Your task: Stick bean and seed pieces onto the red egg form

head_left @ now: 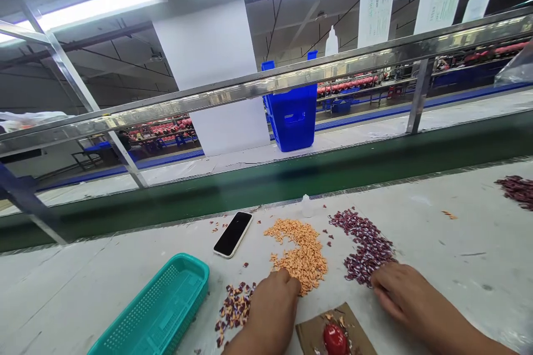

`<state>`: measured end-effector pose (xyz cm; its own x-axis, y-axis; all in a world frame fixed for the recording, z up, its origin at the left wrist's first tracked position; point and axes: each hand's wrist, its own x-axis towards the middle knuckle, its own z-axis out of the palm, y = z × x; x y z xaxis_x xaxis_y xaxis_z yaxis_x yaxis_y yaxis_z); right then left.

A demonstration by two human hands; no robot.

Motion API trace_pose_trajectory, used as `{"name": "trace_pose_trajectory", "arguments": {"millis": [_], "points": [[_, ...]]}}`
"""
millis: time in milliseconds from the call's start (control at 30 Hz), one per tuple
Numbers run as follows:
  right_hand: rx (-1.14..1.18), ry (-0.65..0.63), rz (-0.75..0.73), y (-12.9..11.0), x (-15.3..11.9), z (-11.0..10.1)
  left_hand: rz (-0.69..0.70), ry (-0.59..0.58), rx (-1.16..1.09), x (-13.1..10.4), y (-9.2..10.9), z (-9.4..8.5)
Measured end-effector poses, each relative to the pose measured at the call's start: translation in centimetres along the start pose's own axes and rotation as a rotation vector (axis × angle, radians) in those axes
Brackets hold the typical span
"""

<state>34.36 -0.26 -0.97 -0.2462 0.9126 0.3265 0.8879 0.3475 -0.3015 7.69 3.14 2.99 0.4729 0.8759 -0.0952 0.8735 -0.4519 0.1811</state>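
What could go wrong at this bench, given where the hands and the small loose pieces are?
The left hand touches the orange pile, the right hand the dark red pile. A sweep could mix the two colours; strays already lie between them.

The phone lies close to the orange pile, so pieces or a nudge might reach it.

The red piece on the brown card sits between both wrists and might get knocked.

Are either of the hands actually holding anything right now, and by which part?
Cannot be told. The left hand rests fingers-down on the orange pieces, the right hand on the maroon pieces; the fingertips are hidden.
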Motion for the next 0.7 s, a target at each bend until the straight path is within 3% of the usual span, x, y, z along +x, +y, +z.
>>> {"name": "trace_pose_trajectory", "arguments": {"millis": [167, 300, 367, 433, 533, 600, 700], "points": [[0.299, -0.01, 0.127, -1.6, -0.3, 0.1, -0.003, -0.014, -0.035, 1.2, -0.1, 0.4], [0.606, 0.017, 0.185, -4.0, 0.3, -0.3, 0.017, 0.041, -0.145, 0.5, 0.4, -0.3], [0.86, -0.042, 0.216, -5.6, 0.5, -0.3, 0.025, 0.084, -0.374, -0.2, 1.1, -0.3], [1.199, -0.152, 0.255, -7.1, 0.6, 0.2, 0.018, 0.106, -0.78, -0.9, 1.8, 0.4], [1.69, -0.275, 0.322, -8.8, 0.5, 1.7, -0.004, 0.035, -1.356, -1.7, 2.5, 2.2], [1.864, -0.315, 0.353, -9.3, 0.4, 2.8, -0.02, -0.042, -1.571, -2.1, 2.5, 3.3], [1.904, -0.383, 0.371, -9.5, 0.1, 3.3, -0.004, -0.092, -1.731, -2.7, 2.4, 3.8]]}}
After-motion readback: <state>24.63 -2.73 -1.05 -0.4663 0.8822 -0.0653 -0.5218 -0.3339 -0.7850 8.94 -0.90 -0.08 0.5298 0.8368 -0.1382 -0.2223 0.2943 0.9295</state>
